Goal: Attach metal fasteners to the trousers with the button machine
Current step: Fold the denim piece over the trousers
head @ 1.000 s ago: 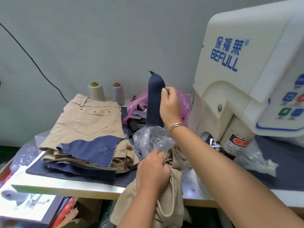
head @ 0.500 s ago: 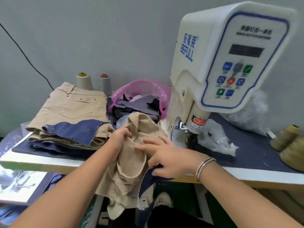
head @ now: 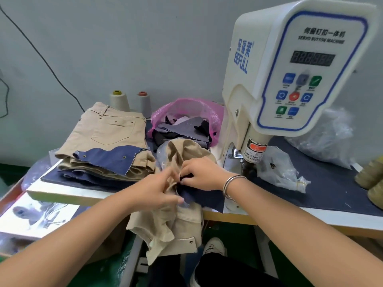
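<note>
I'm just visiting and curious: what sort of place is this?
Probably a garment workshop: a servo button machine stands on the worktable, folded khaki trousers are stacked beside it, and thread cones stand behind.

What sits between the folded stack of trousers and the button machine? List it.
In the head view, between the folded stack and the button machine: a pink bag of dark scraps, and nearer, both hands working the beige trousers.

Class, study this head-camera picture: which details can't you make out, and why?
- Head view: fingertips of both hands hidden in folds of the beige trousers.
- White button machine's display digits blurred.
- Olive thread cones cut off by the right edge.
</note>
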A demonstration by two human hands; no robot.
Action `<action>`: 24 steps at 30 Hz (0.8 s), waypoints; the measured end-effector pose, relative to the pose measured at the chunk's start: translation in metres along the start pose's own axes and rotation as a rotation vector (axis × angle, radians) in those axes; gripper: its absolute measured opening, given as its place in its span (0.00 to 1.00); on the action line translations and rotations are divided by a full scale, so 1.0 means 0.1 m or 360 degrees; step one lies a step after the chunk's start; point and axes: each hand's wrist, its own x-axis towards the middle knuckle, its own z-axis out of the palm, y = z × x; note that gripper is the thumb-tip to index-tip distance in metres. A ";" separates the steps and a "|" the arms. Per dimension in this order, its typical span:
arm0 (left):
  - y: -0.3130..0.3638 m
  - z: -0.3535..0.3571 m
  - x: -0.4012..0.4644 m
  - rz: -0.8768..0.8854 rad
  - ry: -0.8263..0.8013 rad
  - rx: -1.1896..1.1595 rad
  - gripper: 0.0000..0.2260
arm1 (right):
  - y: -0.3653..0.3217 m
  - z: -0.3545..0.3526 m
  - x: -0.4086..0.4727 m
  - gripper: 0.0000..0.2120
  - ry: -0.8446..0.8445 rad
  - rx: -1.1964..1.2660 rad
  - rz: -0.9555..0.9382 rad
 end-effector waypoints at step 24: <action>0.22 -1.12 -0.36 0.0061 0.0145 -0.1353 0.14 | -0.48 -0.99 -0.72 0.08 0.0392 0.1047 -0.0238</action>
